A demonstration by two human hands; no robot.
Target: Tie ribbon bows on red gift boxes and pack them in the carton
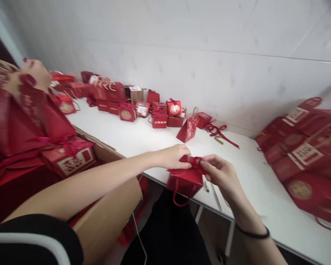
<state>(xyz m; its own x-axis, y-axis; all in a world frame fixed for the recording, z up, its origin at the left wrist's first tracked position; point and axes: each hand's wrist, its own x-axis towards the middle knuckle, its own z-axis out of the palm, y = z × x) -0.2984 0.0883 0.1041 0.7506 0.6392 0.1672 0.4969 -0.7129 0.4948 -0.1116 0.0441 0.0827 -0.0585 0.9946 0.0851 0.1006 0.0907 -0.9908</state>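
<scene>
A small red gift box (pixel 185 181) with a cord handle stands at the table's front edge, straight before me. On its top sits a dark red ribbon bow (pixel 195 162). My left hand (pixel 174 156) reaches in from the left, its fingers closed on the bow's left loop. From the right, my right hand (pixel 219 170) pinches the other side of the bow between thumb and fingers. Part of the bow is hidden behind the fingers.
Small red gift boxes (pixel 159 119) line the wall side of the white table (pixel 253 176). Loose red ribbon (pixel 217 130) lies behind my hands. Red packages (pixel 306 154) are heaped at the right. At the left, a cardboard carton (pixel 113 213) holds more red boxes.
</scene>
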